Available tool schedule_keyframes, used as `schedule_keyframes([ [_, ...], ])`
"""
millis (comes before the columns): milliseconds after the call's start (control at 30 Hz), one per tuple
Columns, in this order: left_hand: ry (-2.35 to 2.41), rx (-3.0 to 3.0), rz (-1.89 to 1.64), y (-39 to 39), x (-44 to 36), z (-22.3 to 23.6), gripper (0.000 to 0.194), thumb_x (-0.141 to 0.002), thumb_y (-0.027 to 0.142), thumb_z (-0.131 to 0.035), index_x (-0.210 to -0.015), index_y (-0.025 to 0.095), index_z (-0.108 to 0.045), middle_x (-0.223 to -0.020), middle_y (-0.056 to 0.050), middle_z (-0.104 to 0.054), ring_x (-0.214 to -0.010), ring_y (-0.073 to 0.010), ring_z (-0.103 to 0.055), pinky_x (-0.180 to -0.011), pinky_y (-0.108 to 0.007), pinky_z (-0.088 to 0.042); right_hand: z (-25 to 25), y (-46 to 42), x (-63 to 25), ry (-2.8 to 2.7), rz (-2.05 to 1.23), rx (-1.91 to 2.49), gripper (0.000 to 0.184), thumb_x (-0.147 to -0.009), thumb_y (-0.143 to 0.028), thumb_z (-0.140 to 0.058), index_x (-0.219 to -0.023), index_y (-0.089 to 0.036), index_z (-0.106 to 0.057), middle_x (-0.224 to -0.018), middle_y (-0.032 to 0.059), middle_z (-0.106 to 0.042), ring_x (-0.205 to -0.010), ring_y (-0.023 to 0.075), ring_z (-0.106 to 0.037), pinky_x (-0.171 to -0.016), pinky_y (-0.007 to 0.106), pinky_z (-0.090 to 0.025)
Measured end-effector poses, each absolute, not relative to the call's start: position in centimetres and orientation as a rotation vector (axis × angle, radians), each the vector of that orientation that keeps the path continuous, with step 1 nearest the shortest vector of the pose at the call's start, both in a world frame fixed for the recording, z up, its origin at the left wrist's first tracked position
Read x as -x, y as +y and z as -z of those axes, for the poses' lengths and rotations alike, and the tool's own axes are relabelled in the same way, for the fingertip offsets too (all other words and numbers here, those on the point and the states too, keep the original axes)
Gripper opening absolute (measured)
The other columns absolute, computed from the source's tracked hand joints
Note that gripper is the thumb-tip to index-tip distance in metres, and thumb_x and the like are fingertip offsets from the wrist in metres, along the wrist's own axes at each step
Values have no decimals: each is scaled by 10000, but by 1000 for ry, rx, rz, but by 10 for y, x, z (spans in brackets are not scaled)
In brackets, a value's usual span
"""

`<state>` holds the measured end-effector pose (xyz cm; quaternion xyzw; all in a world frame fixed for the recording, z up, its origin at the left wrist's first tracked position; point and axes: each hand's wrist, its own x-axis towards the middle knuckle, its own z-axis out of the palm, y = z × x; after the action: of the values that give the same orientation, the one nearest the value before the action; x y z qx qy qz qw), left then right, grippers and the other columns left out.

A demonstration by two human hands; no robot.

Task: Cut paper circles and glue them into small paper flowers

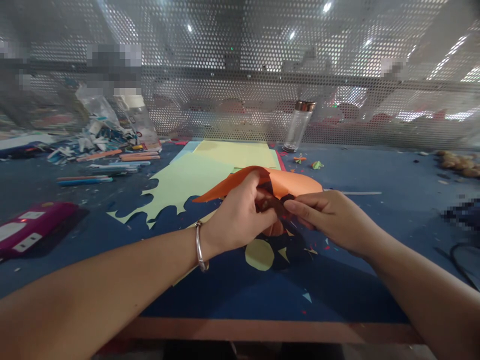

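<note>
A sheet of orange paper (296,182) is bent and raised above the table between my hands. My left hand (243,210), with a silver bangle at the wrist, is closed on the paper, its index finger bent over the near edge. My right hand (318,210) pinches at the paper's near right side, thumb and fingers pressed together. Between the hands, a dark, shaded area hides what lies there; I cannot make it out. Below them a roughly round pale-yellow paper cutout (259,255) lies flat beside small scraps.
Pale green paper (180,175) with scalloped cut edges lies behind, by a yellow sheet (236,152). Farther back stands a glass bottle (299,127). Leftward are pens (116,167), a white-capped bottle (140,120) and a magenta device (37,227). A perforated metal screen (240,105) closes the back.
</note>
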<state>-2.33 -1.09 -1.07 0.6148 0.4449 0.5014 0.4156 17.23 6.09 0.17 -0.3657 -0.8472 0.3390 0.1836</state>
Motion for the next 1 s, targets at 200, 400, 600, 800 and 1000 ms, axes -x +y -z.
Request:
schedule_keyframes([
  [200,1147,-1591,-1241,-10,25,12,450,-806,73,-608,-1212,185,-449,-686,1,-696,-695,-215,-737,-569,-282,-546,-2,61,-170,-2433,-893,1039,619,-913,-710,-492,-593,-182,-540,-538,-38,-367,-496,91,-304,-460,253,-218],
  [400,1158,-1600,-1185,-9,26,12,441,-791,50,-621,-1177,175,-448,-695,7,-697,-763,-224,-750,-584,-268,-547,-2,60,-170,-2466,-837,1015,595,-918,-687,-498,-627,-178,-598,-552,-29,-406,-520,98,-335,-476,250,-251],
  [600,1103,-1559,-1194,-8,27,14,433,-772,-1,-582,-1137,185,-441,-726,21,-687,-685,-171,-725,-587,-245,-534,-2,59,-171,-2423,-842,965,564,-935,-649,-513,-665,-176,-657,-542,-37,-406,-508,92,-330,-470,249,-248],
  [800,1031,-1488,-1277,-10,24,11,436,-798,62,-631,-1173,175,-441,-729,10,-674,-654,-171,-708,-587,-262,-527,-1,59,-167,-2258,-973,930,540,-872,-675,-602,-673,-175,-625,-599,-19,-515,-526,93,-388,-482,243,-295],
  [1000,1090,-1481,-1218,-11,24,15,459,-785,87,-645,-1184,183,-440,-750,-11,-691,-696,-193,-702,-612,-296,-525,5,57,-165,-2226,-1033,907,325,-805,-485,-748,-757,-174,-669,-621,-21,-563,-554,107,-440,-520,247,-349],
])
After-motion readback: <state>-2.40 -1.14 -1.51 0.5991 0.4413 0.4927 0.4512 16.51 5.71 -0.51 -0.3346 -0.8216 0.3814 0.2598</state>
